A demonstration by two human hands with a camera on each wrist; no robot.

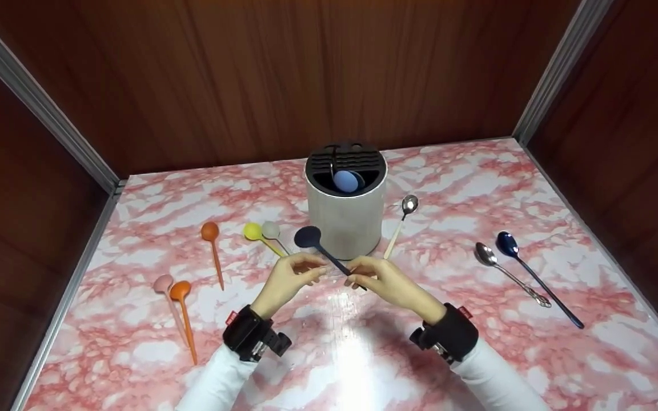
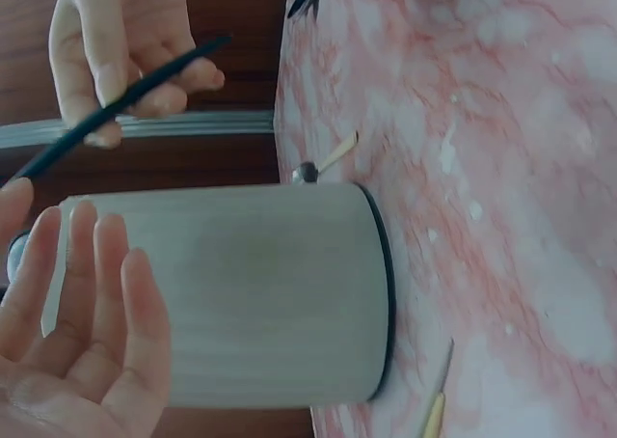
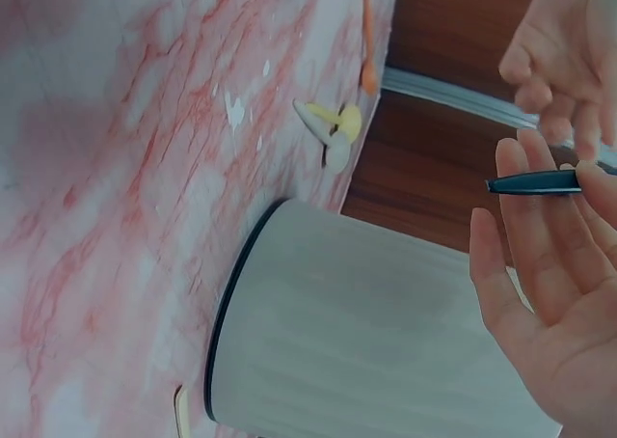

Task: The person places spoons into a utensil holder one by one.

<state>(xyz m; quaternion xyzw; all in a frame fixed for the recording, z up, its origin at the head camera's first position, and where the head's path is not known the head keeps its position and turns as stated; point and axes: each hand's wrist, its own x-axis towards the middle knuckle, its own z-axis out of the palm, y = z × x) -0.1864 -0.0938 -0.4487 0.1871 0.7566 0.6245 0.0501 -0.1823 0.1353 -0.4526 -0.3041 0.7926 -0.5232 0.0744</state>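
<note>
My right hand (image 1: 383, 279) pinches the handle of a dark navy spoon (image 1: 308, 237) between thumb and fingers. The spoon slants in front of the holder, its round bowl up to the left. My left hand (image 1: 295, 277) is beside the handle, its fingers fairly straight in the left wrist view and holding nothing; whether its thumb touches the spoon I cannot tell. Just behind both hands stands a pale cylindrical utensil holder (image 1: 345, 225) with a black slotted top. A light blue spoon (image 1: 345, 181) sits in its front opening, with another dark piece partly hidden beside it.
Left on the marbled table lie a dark orange spoon (image 1: 210, 231), a pink spoon (image 1: 163, 283), an orange spoon (image 1: 180, 290), a yellow spoon (image 1: 253, 231) and a grey spoon (image 1: 271, 230). Rightward lie a cream-handled spoon (image 1: 409, 204), an ornate silver spoon (image 1: 485, 254) and a blue spoon (image 1: 507, 244).
</note>
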